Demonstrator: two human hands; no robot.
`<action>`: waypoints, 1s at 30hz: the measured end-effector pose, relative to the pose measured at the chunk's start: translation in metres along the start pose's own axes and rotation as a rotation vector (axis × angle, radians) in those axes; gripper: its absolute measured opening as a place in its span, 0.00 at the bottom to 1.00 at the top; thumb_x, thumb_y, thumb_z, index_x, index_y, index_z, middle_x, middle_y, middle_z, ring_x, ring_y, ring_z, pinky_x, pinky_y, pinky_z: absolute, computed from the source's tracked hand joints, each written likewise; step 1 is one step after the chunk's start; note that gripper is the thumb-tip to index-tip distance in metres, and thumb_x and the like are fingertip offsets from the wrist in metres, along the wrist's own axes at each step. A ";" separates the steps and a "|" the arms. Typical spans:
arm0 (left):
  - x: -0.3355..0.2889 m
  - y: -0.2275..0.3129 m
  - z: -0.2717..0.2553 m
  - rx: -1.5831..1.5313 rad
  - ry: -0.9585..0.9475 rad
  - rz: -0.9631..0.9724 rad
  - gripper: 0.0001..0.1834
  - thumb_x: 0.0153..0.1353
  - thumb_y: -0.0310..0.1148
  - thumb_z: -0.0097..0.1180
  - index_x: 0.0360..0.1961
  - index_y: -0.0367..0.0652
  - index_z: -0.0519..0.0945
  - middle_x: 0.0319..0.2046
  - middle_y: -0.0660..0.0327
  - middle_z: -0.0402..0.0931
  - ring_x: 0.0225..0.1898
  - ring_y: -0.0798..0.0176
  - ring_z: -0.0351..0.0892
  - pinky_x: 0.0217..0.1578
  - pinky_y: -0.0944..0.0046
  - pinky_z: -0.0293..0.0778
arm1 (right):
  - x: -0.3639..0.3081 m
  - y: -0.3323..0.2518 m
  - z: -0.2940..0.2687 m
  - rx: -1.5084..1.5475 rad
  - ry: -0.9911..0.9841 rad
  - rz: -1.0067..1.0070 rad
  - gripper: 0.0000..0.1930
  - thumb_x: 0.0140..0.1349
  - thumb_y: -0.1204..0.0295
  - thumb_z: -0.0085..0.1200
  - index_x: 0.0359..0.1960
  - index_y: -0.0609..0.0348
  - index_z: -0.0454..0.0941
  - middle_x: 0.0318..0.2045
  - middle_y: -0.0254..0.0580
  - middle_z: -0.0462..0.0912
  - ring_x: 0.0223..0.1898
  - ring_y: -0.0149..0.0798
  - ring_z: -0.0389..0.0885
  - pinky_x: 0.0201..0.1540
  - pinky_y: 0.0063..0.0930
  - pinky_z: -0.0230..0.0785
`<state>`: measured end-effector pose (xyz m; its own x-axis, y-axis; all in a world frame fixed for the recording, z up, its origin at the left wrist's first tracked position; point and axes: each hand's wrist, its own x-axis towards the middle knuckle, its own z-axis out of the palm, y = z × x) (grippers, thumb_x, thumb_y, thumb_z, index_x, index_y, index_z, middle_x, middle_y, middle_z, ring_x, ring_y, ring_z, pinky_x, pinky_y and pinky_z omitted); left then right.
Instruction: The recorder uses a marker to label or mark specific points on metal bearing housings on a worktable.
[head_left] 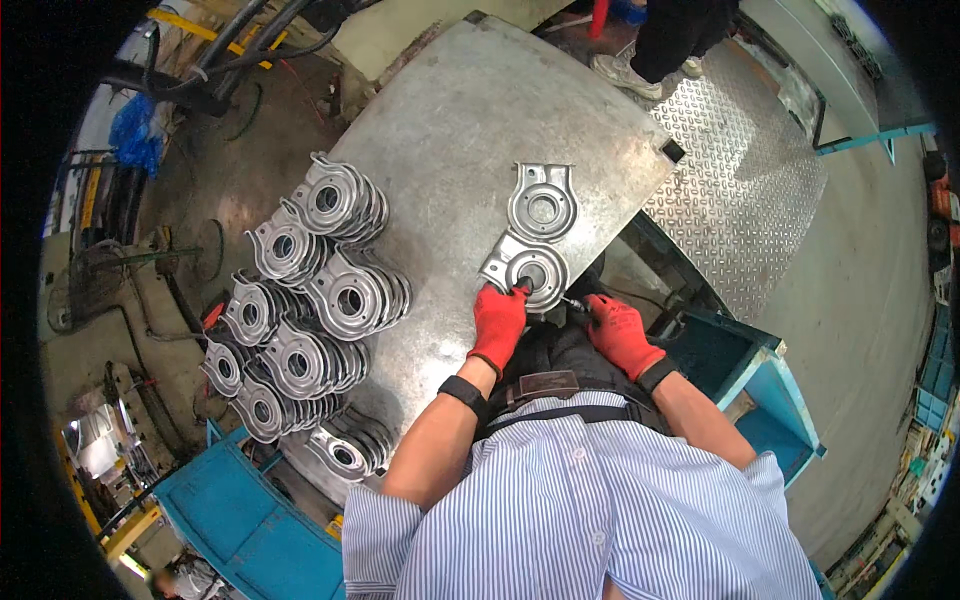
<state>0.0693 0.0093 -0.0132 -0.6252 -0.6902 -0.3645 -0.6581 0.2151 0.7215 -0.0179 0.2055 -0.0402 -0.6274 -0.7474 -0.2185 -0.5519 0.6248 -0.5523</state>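
Note:
A stamped metal bracket (522, 262) with a ringed round hole lies at the near edge of the metal table. My left hand (499, 325), in a red glove with dark fingertips, is closed on its near left side, fingertips at the central hole. My right hand (617, 335), gloved alike, is closed around a slim tool with a shiny metal tip (574, 303). The tip points at the bracket's right rim; whether it touches, I cannot tell. Most of the tool is hidden by the glove. A second bracket (543, 204) lies flat just beyond the first.
Several stacks of like brackets (300, 358) crowd the table's left side. The bare metal tabletop (440, 130) reaches away beyond them. Blue metal bins stand at lower left (250, 525) and right (775, 400). A person's legs (680, 40) stand on the tread-plate floor (735, 190) at the far right.

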 end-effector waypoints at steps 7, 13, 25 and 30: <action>0.005 -0.016 0.006 -0.111 -0.010 -0.057 0.16 0.52 0.35 0.59 0.35 0.30 0.76 0.34 0.40 0.77 0.41 0.38 0.76 0.39 0.50 0.71 | 0.001 0.001 0.001 -0.007 -0.054 0.023 0.21 0.50 0.66 0.58 0.46 0.55 0.71 0.41 0.48 0.78 0.45 0.51 0.76 0.46 0.42 0.69; 0.007 -0.023 0.009 -0.106 0.004 0.033 0.16 0.53 0.35 0.59 0.35 0.31 0.76 0.32 0.41 0.77 0.39 0.39 0.76 0.37 0.52 0.71 | 0.001 -0.008 -0.006 -0.027 -0.061 0.038 0.19 0.50 0.65 0.59 0.44 0.55 0.72 0.40 0.47 0.78 0.43 0.50 0.77 0.44 0.42 0.69; 0.002 -0.018 0.005 -0.144 0.002 0.087 0.14 0.54 0.33 0.57 0.37 0.33 0.77 0.34 0.43 0.78 0.41 0.40 0.76 0.40 0.53 0.70 | -0.003 -0.009 -0.008 -0.066 -0.031 0.020 0.20 0.50 0.65 0.58 0.45 0.56 0.72 0.40 0.48 0.78 0.43 0.51 0.77 0.44 0.43 0.69; 0.002 -0.022 0.008 -0.154 0.050 0.112 0.14 0.53 0.33 0.59 0.37 0.32 0.77 0.32 0.45 0.79 0.37 0.44 0.79 0.36 0.57 0.71 | -0.004 -0.006 -0.004 -0.046 -0.028 -0.001 0.20 0.50 0.66 0.58 0.46 0.56 0.72 0.40 0.48 0.78 0.44 0.51 0.77 0.44 0.42 0.70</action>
<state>0.0791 0.0084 -0.0348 -0.6671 -0.7018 -0.2498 -0.5113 0.1874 0.8387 -0.0144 0.2056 -0.0324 -0.6117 -0.7536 -0.2406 -0.5777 0.6334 -0.5149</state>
